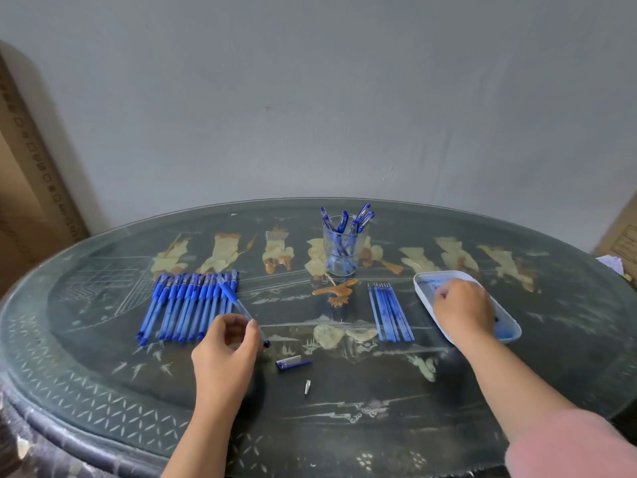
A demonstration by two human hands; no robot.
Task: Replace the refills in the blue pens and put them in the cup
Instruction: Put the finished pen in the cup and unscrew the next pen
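My right hand (pixel 463 310) curls into the tray (pixel 509 334); whether it grips anything, I cannot tell. The cup (pixel 341 251) stands beyond, between my hands. My left hand (pixel 225 343) pinches 1 pen barrel (pixel 241 307), its cap (pixel 293 363) lying just right.

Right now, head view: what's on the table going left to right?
row of blue pens → left hand, gripping one pen → loose pen cap → glass cup → row of refills → white tray, right hand over it.
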